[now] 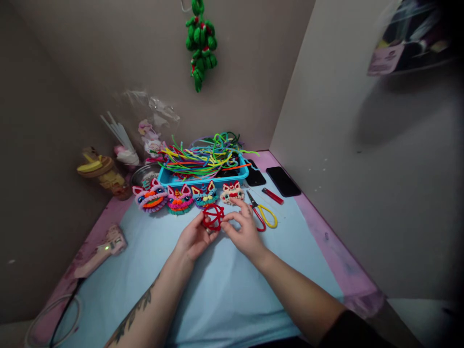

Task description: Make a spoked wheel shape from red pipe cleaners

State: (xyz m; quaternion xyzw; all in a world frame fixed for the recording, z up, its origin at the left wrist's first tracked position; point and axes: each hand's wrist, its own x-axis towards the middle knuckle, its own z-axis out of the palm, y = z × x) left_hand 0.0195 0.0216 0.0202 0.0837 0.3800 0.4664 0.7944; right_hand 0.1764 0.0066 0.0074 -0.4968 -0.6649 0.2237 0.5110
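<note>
A small round frame of red pipe cleaner is held up just above the light blue mat. My left hand grips its lower left side from beneath, fingers curled. My right hand pinches its right edge with thumb and fingertips. Behind the frame stands a row of several fuzzy pipe-cleaner animal heads.
A blue tray heaped with coloured pipe cleaners sits at the back. Yellow-handled scissors, a red lighter and two dark phones lie to the right. A pink glue gun rests at the left. A green ornament hangs on the wall.
</note>
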